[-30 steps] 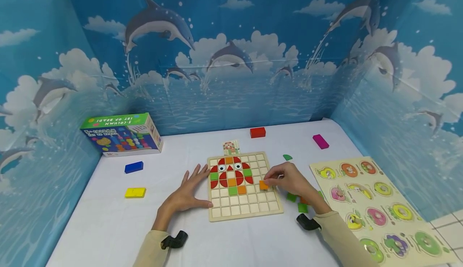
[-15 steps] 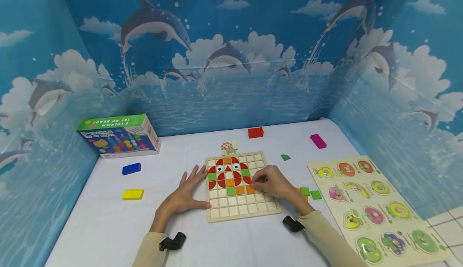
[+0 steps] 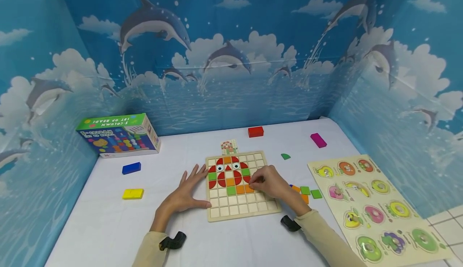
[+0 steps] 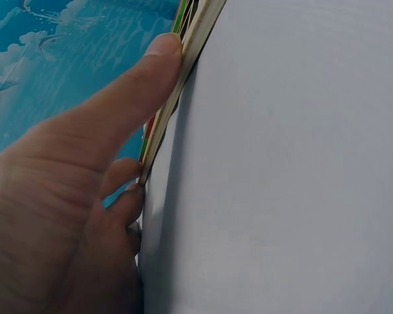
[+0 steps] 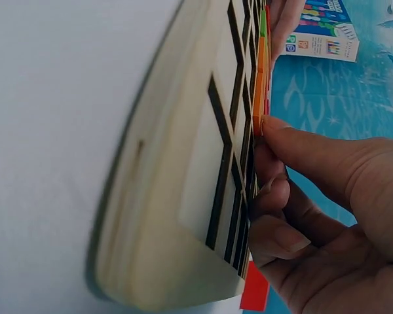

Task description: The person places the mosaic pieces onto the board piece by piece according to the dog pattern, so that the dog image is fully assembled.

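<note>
On the white table (image 3: 108, 235), near the middle, lies the wooden grid board (image 3: 241, 215), square, edges running left-right and near-far. Resting flat against its left edge, the left hand (image 3: 186, 194): fingers straight and spread toward the far side, thumb pressed along the board's rim, nothing gripped. Over the right half of the board, the right hand (image 3: 269, 184): fingers curled, thumb and fingertips pinching an orange square tile (image 3: 248, 188) at the right end of the orange-and-green row, just below the red figure. From the right wrist view, the tile (image 5: 258, 91) stands at the thumb tip, edge-on, close to the board face; whether fully seated in its cell cannot be told. No long axis to the tile, being square; sides parallel to the grid lines. Just left of the right hand's fingertips, so nearer to that hand; the left hand lies apart, across the filled cells. Loose green and orange pieces (image 3: 305, 190) just right of the board, behind the right wrist.
</note>
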Motion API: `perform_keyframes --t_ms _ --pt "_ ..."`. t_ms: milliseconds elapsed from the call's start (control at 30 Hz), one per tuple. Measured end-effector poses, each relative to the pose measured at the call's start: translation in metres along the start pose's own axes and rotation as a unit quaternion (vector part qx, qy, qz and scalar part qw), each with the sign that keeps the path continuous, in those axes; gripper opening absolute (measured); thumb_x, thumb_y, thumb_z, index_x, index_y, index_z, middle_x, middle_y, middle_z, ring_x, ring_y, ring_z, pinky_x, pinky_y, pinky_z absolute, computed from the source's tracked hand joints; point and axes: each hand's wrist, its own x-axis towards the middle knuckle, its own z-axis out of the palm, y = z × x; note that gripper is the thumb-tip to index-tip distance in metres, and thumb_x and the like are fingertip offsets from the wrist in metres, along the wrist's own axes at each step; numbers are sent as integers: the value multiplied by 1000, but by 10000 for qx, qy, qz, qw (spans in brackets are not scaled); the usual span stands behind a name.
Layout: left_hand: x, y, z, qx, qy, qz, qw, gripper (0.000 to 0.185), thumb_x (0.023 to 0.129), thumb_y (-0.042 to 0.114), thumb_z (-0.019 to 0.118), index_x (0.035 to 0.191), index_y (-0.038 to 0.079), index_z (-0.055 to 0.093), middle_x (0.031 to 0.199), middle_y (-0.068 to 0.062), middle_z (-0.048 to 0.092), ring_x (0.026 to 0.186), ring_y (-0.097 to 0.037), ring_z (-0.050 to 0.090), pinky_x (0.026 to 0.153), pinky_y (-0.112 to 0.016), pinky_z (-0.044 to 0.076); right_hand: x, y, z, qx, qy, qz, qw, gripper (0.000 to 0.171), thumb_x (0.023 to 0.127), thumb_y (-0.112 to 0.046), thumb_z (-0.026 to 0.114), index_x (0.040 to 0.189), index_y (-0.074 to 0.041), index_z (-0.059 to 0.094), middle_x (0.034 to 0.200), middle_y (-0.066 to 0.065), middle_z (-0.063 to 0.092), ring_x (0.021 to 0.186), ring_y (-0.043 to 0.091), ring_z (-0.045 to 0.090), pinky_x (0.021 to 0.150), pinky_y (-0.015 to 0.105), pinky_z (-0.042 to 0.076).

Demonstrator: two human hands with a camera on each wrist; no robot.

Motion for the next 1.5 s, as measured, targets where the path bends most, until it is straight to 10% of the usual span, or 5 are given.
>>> perform_keyframes --t_ms 267,767,1500 --pt "0 1 -1 -5 -48 -55 10000 118 78 42 98 172 19 32 181 2 14 168 -24 -8 134 -54 -12 1 -4 -6 -159 55 86 9998 4 91 -5 86 89 -7 84 81 -6 75 73 8 60 65 22 57" --pt "1 1 1 33 10 76 10000 117 78 40 98 171 15 32 181 -2 15 168 -30 -5 134 -58 -11 6 60 -85 -863 1635 783 9796 16 90 0 85 106 3 82 96 15 75 84 28 63 71 25 53" --pt "0 -2 1 71 23 50 10000 117 78 41 98 171 17 32 181 2 14 168 -26 -6 134 -56 -11 3 83 -88 -983 747 1511 9808 28 91 0 83 118 3 78 89 9 65 88 27 57 78 33 52"
